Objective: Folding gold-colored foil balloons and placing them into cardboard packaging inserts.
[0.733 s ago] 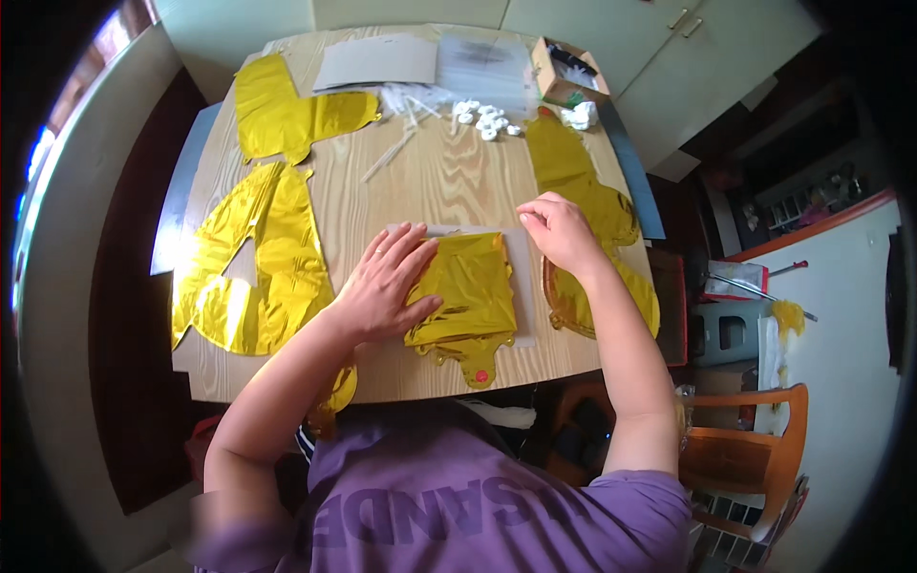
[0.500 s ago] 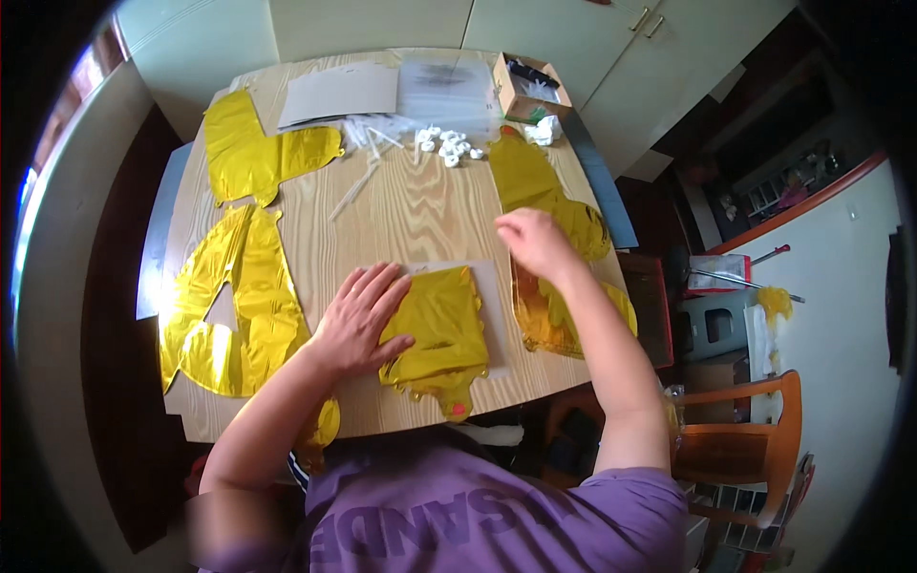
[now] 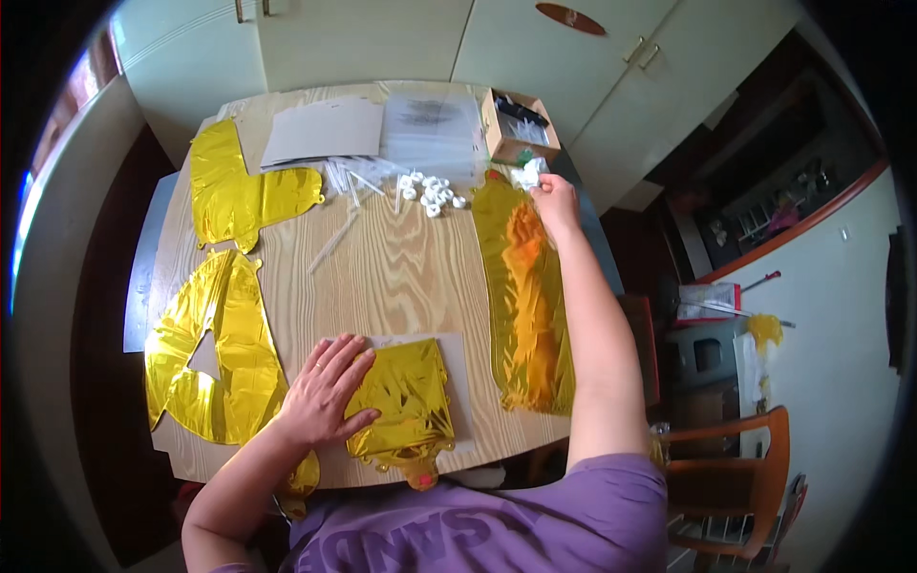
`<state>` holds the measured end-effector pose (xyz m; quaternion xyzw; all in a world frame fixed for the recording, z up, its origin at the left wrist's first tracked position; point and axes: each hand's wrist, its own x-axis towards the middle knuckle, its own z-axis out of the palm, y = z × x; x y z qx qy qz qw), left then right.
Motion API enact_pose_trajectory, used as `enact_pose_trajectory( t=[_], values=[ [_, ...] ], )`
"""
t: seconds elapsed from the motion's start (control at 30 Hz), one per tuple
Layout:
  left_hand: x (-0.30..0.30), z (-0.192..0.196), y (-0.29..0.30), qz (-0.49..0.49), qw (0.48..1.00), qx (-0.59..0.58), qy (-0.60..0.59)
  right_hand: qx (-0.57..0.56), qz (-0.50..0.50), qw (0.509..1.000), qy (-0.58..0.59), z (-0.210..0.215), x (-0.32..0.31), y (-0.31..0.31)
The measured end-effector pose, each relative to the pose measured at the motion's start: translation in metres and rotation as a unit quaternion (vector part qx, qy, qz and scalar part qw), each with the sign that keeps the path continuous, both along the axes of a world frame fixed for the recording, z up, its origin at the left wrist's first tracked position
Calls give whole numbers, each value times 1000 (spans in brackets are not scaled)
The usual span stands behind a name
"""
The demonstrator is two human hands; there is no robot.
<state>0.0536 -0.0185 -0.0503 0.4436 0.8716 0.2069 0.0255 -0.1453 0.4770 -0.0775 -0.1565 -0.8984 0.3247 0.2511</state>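
Observation:
My left hand (image 3: 323,392) lies flat, fingers stretched, on the left edge of a folded gold foil balloon (image 3: 401,396). That balloon rests on a pale card (image 3: 459,382) near the table's front edge, its tail with a red spot hanging toward me. At the far right, my right hand (image 3: 556,202) pinches a crumpled white tissue (image 3: 528,174) between thumb and fingers. Under and beside my right forearm, another gold foil balloon (image 3: 492,286) lies flat, reflecting orange from the arm.
Flat gold foil balloons (image 3: 215,181) cover the table's left side, one A-shaped (image 3: 250,353). Farther back are grey cards (image 3: 320,134), clear plastic bags (image 3: 430,129), thin clear straws (image 3: 334,239), small white rings (image 3: 435,196) and a box (image 3: 506,148). A wooden chair (image 3: 764,477) stands right.
My right hand has reached forward from above the right-hand balloon to the crumpled tissue and closed on it. My left hand still lies on the folded balloon. The whole view has shifted.

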Motion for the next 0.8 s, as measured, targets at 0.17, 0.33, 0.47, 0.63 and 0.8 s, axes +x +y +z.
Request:
enact_pose_trajectory(
  t=[0.17, 0.33, 0.47, 0.63, 0.8],
  values=[
    [-4, 5, 1, -4, 1000, -5, -2, 179, -63, 980, -60, -12, -55, 7],
    [-2, 1, -2, 2, 1000, 8, -6, 246, -60, 962, -107, -3, -65, -10],
    [-3, 1, -2, 0, 1000, -1, -1, 189, -62, 975, -99, -3, -60, -10],
    [-5, -2, -2, -5, 1000, 3, -4, 254, -45, 953, -157, 4, -54, 0],
    [-6, -6, -3, -10, 1000, 22, 0, 297, -35, 944, -140, 34, -10, -22]
  ],
)
